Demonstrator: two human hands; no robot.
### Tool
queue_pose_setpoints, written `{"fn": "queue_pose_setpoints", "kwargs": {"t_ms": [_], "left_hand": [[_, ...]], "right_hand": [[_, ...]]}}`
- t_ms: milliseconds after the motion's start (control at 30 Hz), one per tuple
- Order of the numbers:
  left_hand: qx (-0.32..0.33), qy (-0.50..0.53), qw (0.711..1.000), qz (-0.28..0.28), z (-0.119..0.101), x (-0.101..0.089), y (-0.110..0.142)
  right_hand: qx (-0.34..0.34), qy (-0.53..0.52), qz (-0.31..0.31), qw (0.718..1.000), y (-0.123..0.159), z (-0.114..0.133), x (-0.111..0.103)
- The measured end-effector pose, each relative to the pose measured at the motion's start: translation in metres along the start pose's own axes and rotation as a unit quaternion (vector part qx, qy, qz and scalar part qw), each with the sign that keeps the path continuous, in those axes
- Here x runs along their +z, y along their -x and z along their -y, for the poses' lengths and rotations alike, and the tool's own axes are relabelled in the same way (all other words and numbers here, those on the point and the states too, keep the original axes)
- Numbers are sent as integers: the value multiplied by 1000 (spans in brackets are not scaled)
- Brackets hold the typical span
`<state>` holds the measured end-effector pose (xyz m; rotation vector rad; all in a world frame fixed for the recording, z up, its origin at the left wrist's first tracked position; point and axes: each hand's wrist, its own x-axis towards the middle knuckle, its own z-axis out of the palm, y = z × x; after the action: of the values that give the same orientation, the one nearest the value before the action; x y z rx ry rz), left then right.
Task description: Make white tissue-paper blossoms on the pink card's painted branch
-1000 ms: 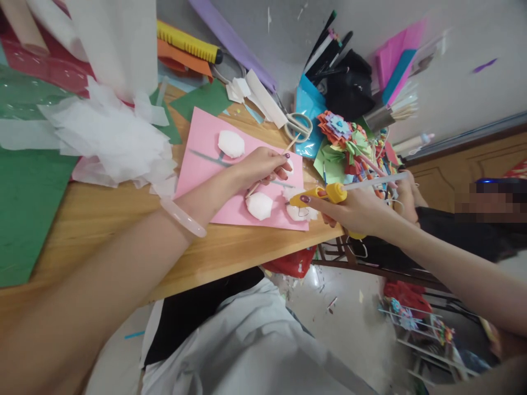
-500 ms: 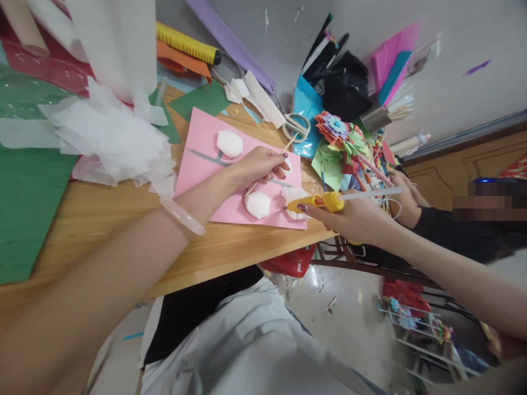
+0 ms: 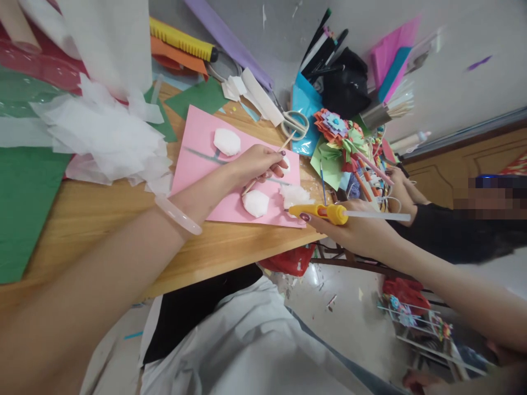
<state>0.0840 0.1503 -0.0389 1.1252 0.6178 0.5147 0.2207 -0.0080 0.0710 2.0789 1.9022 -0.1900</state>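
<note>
Over the pink sheet of paper [image 3: 197,126], my left hand [image 3: 259,164] is closed on a thin wooden stick [image 3: 287,142], which slants out both ends of the grip. Several white padded pieces are on the sheet, among them one at the upper left [image 3: 227,142] and one below my hand [image 3: 256,203]. My right hand [image 3: 349,227] grips a yellow glue gun [image 3: 325,213] with a long clear glue stick [image 3: 376,215] out of its back. The gun's tip is beside a frilled white piece [image 3: 295,195] at the sheet's right edge. A dark line crosses the sheet, partly hidden by my left hand.
Left of the sheet lies a pile of white tissue pieces [image 3: 111,131]. Scissors [image 3: 295,125], a yellow utility knife [image 3: 181,38] and paper flowers [image 3: 333,126] lie behind it. A co-worker's hand [image 3: 397,184] is at the right. The table's front edge [image 3: 239,263] runs near my lap.
My right hand with the glue gun has drawn down slightly, uncovering more of the frilled white piece. My left hand keeps its place on the stick. The view has shifted a little.
</note>
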Motion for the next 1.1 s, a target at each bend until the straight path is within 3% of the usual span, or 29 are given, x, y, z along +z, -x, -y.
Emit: {"fn": "queue_pose_setpoints", "kwargs": {"t_ms": [333, 567, 900, 1100], "left_hand": [[-1, 0, 1000, 3, -1, 0, -1], [-2, 1, 1000, -4, -2, 1, 0], [-18, -2, 1000, -12, -1, -1, -3], [-15, -1, 1000, -19, -2, 1, -2]], "right_hand": [[27, 61, 10, 998, 2, -2, 12], [4, 42, 13, 999, 12, -10, 22], [-42, -179, -64, 981, 20, -32, 29], [-32, -232, -86, 968, 19, -42, 41]]}}
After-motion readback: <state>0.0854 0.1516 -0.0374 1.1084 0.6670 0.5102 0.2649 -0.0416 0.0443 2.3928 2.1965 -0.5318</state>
